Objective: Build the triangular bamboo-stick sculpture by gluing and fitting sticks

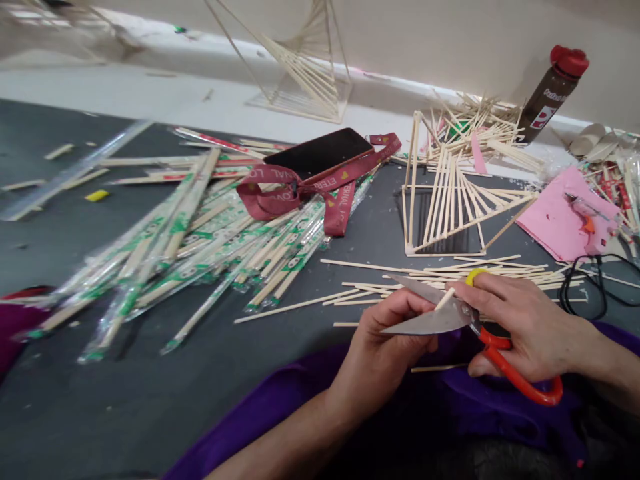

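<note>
My right hand [520, 327] is closed round the red handles of a pair of scissors [435, 320], whose blades are spread apart and point left. A yellow band [474, 275] shows at one of its fingers. Between the blades, close to the pivot, a short end of a wooden stick [445, 299] sticks up. My left hand [387, 340] is closed beside the blades, apparently pinching that stick; its fingertips are partly hidden behind the lower blade. Several loose thin sticks [360, 293] lie on the dark table just beyond both hands.
Wrapped chopsticks [175, 227] cover the table's left middle, with a phone [320, 155] and a red lanyard [270, 193] on top. A stick frame model [445, 207] stands ahead; another [310, 73] is at the wall. At right are a bottle [553, 97], pink paper [560, 213] and a black cable [580, 293].
</note>
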A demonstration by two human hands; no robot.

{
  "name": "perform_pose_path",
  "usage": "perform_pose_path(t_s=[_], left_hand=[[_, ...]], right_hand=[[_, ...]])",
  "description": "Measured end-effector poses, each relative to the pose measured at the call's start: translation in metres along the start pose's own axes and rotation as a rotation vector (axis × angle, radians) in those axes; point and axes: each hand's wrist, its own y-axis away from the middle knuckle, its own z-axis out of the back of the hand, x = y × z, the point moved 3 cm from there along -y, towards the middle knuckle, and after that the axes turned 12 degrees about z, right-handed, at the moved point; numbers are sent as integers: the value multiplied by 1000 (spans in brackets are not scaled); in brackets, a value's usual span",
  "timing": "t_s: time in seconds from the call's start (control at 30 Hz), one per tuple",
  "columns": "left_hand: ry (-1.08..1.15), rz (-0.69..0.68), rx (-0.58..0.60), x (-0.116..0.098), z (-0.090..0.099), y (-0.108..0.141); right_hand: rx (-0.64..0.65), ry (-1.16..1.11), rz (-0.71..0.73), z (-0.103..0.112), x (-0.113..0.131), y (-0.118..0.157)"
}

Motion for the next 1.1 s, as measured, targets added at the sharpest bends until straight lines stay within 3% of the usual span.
perform_pose_path(t_s=[0.13, 0.43, 0.63, 0.9, 1.1], left_hand=[[41, 7, 22, 1, 0, 1], [151, 223, 117, 7, 1, 5], [219, 298, 141, 9, 2, 2], [291, 400, 262, 7, -3, 1], [305, 457, 438, 9, -6, 2]], right_hand=[[-22, 10, 19, -2, 3, 0], [-53, -26, 84, 2, 4, -1], [-77, -66, 132, 1, -3, -2], [-115, -83, 196, 0, -7, -1], [-142, -86, 237, 1, -3, -1]])
